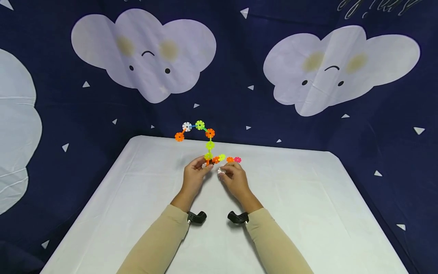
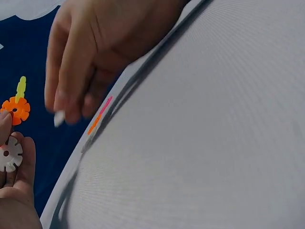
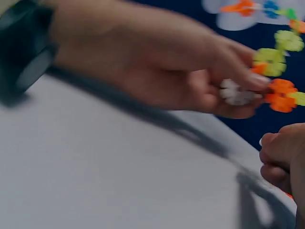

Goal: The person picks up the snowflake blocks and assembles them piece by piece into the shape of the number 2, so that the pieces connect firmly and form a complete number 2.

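Observation:
My left hand [image 1: 195, 176] grips the lower end of a chain of interlocking snowflake discs, pinched under the thumb. The chain's orange, yellow-green and white discs [image 1: 210, 145] rise above the hand and curve left, and a short branch with a yellow disc [image 1: 222, 156] points right. In the right wrist view a white disc [image 3: 237, 93] lies against the left fingers, beside an orange disc [image 3: 282, 95]. Just to the right, apart from the chain, my right hand [image 1: 236, 179] pinches a single white disc [image 1: 220, 171] between thumb and fingertips; the fingers partly cover it.
An orange disc [image 1: 230, 159] and a pink disc [image 1: 238, 160] show just beyond the right hand; the left wrist view shows them edge-on near the tabletop. A white cloth covers the table [image 1: 291, 198]. Behind it hangs a dark blue curtain [image 1: 232, 68] with clouds.

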`<action>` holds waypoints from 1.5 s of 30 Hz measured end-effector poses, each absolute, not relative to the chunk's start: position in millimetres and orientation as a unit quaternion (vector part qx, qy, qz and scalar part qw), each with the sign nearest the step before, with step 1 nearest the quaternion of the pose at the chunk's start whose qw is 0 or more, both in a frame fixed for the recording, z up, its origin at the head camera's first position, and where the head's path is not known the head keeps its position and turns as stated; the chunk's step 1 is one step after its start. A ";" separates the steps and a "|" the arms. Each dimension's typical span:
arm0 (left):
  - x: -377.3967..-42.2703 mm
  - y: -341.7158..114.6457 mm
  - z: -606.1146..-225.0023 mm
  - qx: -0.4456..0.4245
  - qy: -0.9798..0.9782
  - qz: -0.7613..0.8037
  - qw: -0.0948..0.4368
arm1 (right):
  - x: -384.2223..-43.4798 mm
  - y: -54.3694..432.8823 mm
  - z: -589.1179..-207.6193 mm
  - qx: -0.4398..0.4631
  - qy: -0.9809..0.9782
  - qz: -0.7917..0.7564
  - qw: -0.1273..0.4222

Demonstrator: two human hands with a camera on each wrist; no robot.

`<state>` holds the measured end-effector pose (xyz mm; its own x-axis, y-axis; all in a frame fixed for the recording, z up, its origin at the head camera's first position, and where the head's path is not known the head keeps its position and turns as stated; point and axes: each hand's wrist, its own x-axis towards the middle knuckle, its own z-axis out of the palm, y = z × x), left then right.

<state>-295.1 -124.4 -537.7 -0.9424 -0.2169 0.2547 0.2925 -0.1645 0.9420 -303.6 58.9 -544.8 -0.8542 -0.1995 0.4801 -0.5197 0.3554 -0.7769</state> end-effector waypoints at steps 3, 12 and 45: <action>-294.6 -122.7 -537.5 -0.042 -0.618 -0.769 0.157 | -305.0 72.3 -541.1 0.191 -0.770 0.586 0.163; -290.0 -120.7 -533.7 -0.061 -0.628 -0.769 0.098 | -305.2 104.0 -528.8 0.179 -0.688 0.682 0.171; -290.2 -124.2 -536.1 -0.137 -0.604 -0.785 -0.019 | -288.9 116.6 -512.4 0.286 -0.695 0.621 0.222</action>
